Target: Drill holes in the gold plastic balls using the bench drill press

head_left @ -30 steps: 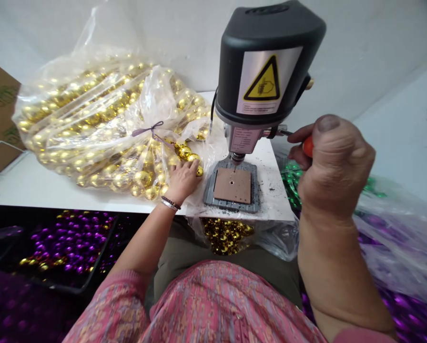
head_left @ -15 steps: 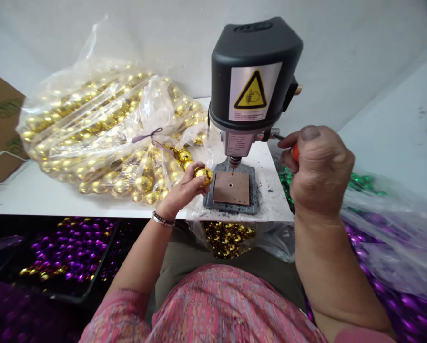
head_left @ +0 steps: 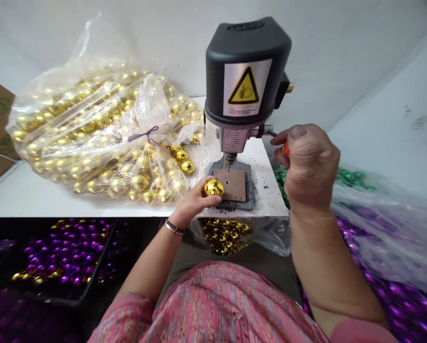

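Between the thumb and fingers of my left hand (head_left: 195, 197) is a shiny gold ball (head_left: 214, 188), at the left front edge of the drill press base (head_left: 248, 204). My right hand (head_left: 310, 164) is closed around the orange-red knob (head_left: 285, 149) of the drill press lever, right of the machine. The black drill press (head_left: 247, 71) carries a yellow warning label. Its thin bit (head_left: 228, 167) points down over a brown plate (head_left: 237, 183) with a small hole. Loose gold balls (head_left: 188, 166) lie on the table behind my left hand.
A large tied plastic bag of gold balls (head_left: 92, 133) fills the table's left side. Gold balls (head_left: 224, 236) sit in plastic below the front edge. Crates with purple balls (head_left: 66, 255) are lower left; bagged purple balls (head_left: 388, 295) and green ones (head_left: 352, 177) are right. Dark shavings surround the base.
My left hand has brought the gold ball away from the loose balls, right and down to the brown plate's edge. My right hand stays on the lever knob. The view has shifted slightly.
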Available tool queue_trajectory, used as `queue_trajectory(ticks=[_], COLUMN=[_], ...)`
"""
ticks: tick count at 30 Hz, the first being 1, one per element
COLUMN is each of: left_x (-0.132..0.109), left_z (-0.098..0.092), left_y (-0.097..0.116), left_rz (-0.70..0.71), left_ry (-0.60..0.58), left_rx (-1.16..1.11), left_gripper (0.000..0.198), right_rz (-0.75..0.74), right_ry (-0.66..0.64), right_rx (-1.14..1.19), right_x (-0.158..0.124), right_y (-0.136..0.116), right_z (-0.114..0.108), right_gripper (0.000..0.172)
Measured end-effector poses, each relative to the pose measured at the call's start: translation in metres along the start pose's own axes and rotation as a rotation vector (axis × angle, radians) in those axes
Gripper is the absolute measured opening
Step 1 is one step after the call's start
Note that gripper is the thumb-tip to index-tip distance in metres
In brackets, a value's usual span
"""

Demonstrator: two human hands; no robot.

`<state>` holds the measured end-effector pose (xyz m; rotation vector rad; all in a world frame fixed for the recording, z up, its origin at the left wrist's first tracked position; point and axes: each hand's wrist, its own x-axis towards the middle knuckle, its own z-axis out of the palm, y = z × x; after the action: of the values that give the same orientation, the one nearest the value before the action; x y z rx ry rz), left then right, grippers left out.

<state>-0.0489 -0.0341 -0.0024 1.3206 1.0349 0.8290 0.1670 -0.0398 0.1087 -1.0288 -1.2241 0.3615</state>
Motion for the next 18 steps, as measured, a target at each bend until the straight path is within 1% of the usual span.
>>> queue_trajectory(ticks=[3, 6, 9, 12, 14, 16, 18], left_x=[0.000, 0.002, 0.004, 0.006, 0.007, 0.009, 0.012], left_z=[0.000, 0.001, 0.002, 0.003, 0.004, 0.004, 0.004], left_y=[0.001, -0.001, -0.002, -0.004, -0.006, -0.008, -0.007], left_rz=[0.026, 0.078, 0.095, 0.063, 0.006, -0.035, -0.056], left_ry=[0.023, 0.053, 0.029, -0.011, -0.017, 0.009, 0.045], left_rx=[0.095, 0.161, 0.159, 0.078, -0.038, -0.153, -0.196], left_gripper=[0.069, 0.069, 0.066, 0.063, 0.066, 0.072, 0.076], right_rz=[-0.004, -0.007, -0.019, -0.030, -0.031, -0.026, -0.028], right_ry=[-0.012, -0.018, -0.024, -0.023, -0.018, -0.021, -0.029], right_rx=[0.000, -0.006, -0.024, -0.022, -0.018, -0.015, -0.017], right_x=[0.000, 0.000, 0.000, -0.001, -0.001, -0.001, -0.001], right_y=[0.001, 0.000, -0.001, -0.002, -0.003, -0.003, -0.004], right_z=[-0.001, -0.002, -0.002, -0.002, -0.002, -0.002, -0.002], right_gripper=[0.041, 0.042, 0.042, 0.042, 0.043, 0.042, 0.041])
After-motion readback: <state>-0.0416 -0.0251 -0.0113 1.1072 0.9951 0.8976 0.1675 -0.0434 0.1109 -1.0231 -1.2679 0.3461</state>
